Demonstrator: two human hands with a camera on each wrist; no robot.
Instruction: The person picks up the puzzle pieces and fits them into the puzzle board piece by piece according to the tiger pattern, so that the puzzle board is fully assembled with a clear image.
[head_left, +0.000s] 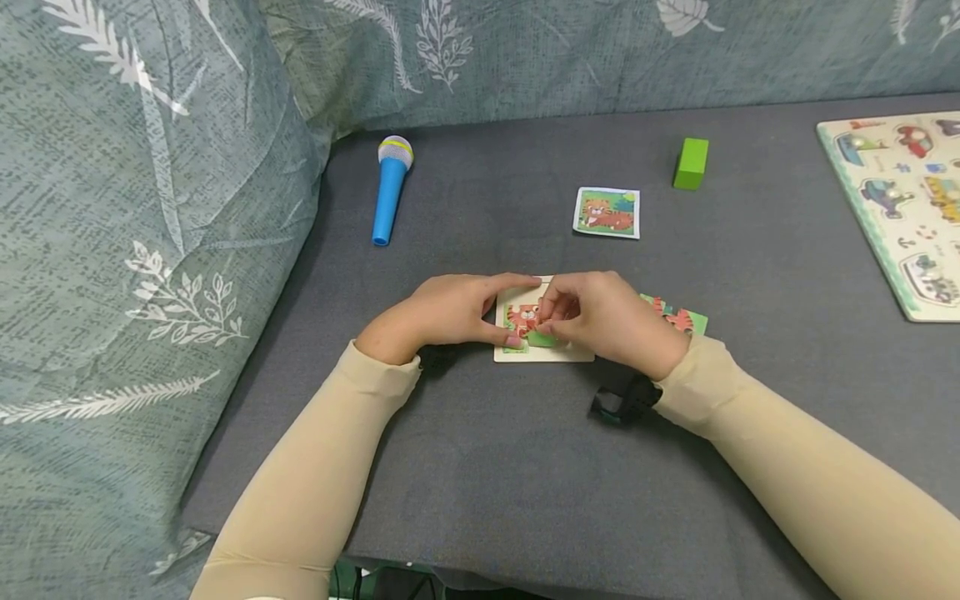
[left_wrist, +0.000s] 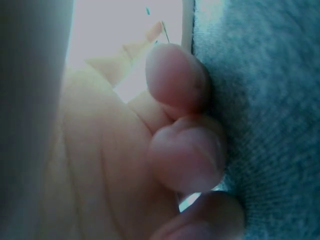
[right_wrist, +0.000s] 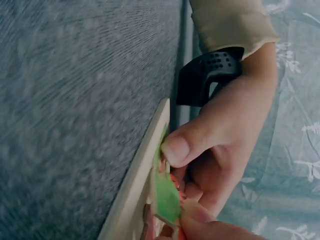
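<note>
A small cream wooden puzzle board lies on the cloth with a tiger picture partly laid in it. My left hand holds the board from the left. Its thumb lies on the near part of the picture, and its index finger reaches along the far edge. My right hand pinches a green and red puzzle piece over the board, tilted up from it. More puzzle pieces lie just right of the right hand, partly hidden by it. In the left wrist view, curled left fingers show close up.
Behind the board lies a tiger picture card. A green block stands farther back, a blue toy microphone at the left back. At the right is a large picture board. Leaf-patterned fabric borders the left and back.
</note>
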